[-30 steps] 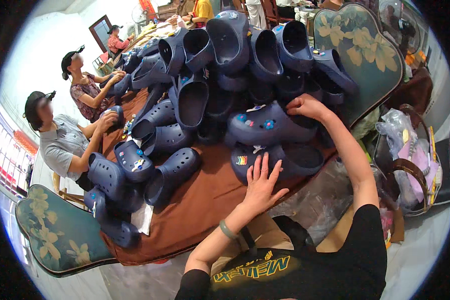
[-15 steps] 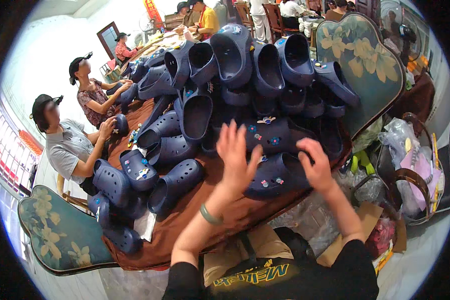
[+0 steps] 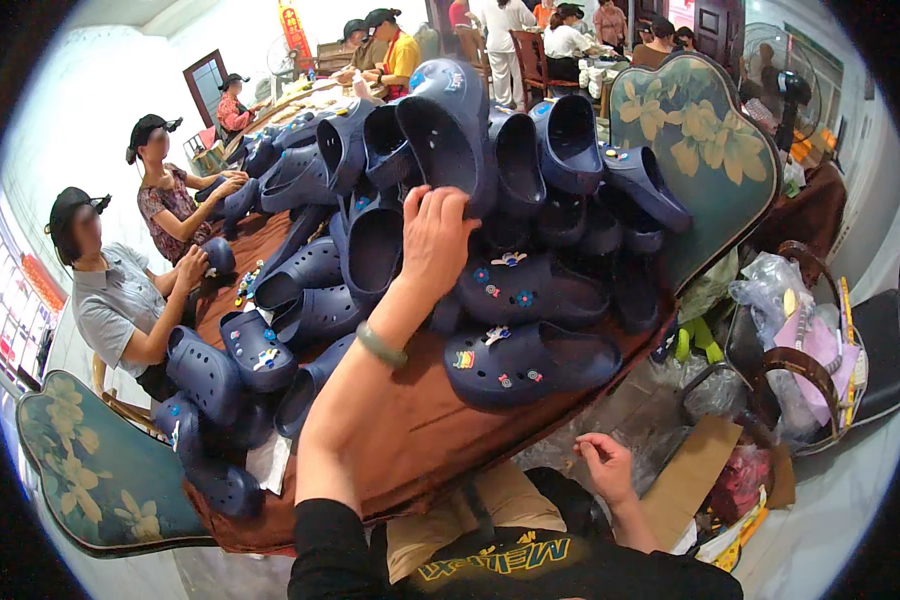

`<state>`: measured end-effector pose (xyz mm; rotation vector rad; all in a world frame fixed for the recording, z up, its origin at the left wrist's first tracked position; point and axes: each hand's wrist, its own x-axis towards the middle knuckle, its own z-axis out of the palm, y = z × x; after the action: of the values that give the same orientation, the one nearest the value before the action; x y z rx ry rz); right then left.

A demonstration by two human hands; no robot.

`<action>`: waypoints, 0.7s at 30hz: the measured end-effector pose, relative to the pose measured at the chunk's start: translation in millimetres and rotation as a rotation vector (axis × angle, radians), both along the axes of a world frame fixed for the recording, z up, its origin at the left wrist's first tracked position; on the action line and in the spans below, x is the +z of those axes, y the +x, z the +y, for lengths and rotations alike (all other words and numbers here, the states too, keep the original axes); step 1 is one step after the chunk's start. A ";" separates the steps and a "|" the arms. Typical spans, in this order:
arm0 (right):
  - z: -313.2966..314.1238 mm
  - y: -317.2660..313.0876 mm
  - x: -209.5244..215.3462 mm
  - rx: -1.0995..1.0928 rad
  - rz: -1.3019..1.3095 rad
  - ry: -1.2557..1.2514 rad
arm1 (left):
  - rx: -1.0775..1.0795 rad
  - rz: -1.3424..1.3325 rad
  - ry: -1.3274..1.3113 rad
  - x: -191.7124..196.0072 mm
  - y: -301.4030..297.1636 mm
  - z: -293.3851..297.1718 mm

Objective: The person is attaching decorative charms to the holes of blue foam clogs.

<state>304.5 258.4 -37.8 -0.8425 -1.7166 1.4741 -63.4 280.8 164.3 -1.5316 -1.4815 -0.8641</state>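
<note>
My left hand [image 3: 436, 240] reaches over the table with its fingers closed on the lower edge of a large navy foam clog [image 3: 442, 125] that sits tipped up on top of the pile. Low over my lap, my right hand [image 3: 608, 468] is loosely curled, with a gap at the thumb and nothing visible in it. Two navy clogs lie between me and the pile: the nearer clog [image 3: 530, 362] and the one behind it [image 3: 535, 288] both carry small colourful charms on their uppers.
More clogs are heaped along the brown-covered table [image 3: 390, 450], including a decorated clog [image 3: 258, 350] at the left. Two people work at the left side. Floral chair backs [image 3: 705, 150] stand at the table's ends. A bag with clear plastic [image 3: 770, 290] and cardboard [image 3: 692, 470] lie at the right.
My left hand has moved forward and taken hold of the top clog, which now tilts toward me. My right hand has drawn back from the near clogs to my lap.
</note>
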 end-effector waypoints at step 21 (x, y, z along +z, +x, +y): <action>-64.9 -130.8 44.6 0.586 0.137 0.613 | -0.024 -0.099 -0.938 -116.5 75.9 -449.0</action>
<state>173.7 193.5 6.7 0.0957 -2.2345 1.1775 12.4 -168.2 47.9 -2.1722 -2.0953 -0.2225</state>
